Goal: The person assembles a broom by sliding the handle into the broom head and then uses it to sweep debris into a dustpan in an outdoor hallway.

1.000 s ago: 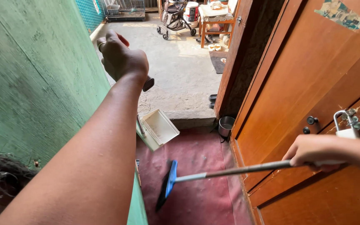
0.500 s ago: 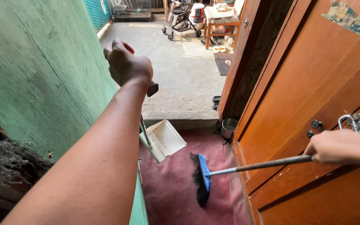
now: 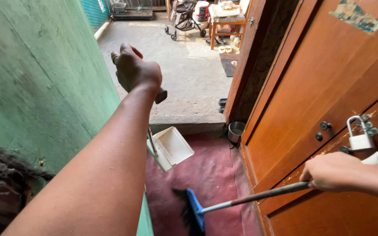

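- Two tools are held over the red mat (image 3: 215, 175): a blue-headed broom (image 3: 193, 214) and a white dustpan (image 3: 170, 147).
- The broom's long handle is gripped tight by the right hand (image 3: 331, 171), bristles down at the mat's near end.
- The dustpan's upright handle is clenched in the left hand (image 3: 135, 72); the pan is hung just above the mat's far left corner.
- A small metal pot (image 3: 236, 130) is seen at the mat's far right corner, by the wooden door (image 3: 329, 78).

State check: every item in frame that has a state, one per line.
left hand: closed on the dustpan handle
dustpan: lifted off the floor, tilted
right hand: closed on the broom pole
broom: bristles down on the red floor
padlock: hangs on the door hasp
wooden door: open
metal cup: upright
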